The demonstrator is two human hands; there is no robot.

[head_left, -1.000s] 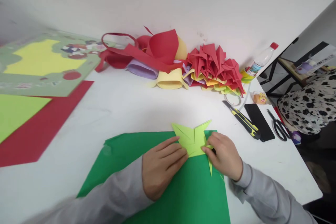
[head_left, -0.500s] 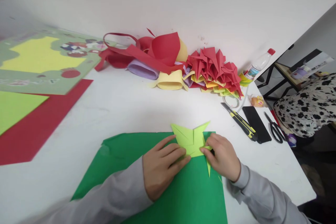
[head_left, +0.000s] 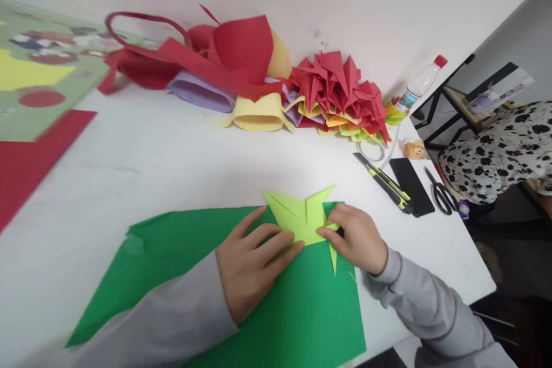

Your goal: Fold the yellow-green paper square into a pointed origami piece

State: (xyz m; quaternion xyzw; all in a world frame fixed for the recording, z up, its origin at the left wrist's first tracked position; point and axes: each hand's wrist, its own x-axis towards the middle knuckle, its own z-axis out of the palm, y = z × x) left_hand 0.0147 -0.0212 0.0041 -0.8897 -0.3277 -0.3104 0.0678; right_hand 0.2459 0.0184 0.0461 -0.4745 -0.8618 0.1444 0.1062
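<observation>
A yellow-green folded paper (head_left: 301, 219), with pointed flaps at its top and lower right, lies on the upper edge of a green paper sheet (head_left: 310, 310). My left hand (head_left: 254, 261) rests over its left side, fingers stretched out and pressing it flat. At the right side, my right hand (head_left: 354, 237) pinches a narrow flap of the same paper between thumb and forefinger. The underside of the folded piece and part of its left edge are hidden.
Behind are red paper pieces (head_left: 241, 49), a yellow paper loop (head_left: 259, 113) and a folded red paper cluster (head_left: 340, 83). To the right lie a utility knife (head_left: 386, 184), a black case (head_left: 411, 187), scissors (head_left: 442, 192) and a bottle (head_left: 416, 89). Beyond the table is a person in patterned clothing (head_left: 495, 152).
The view has shifted to the right, so everything appears further left and a little higher. Both hands keep nearly the same hold on the folded paper.
</observation>
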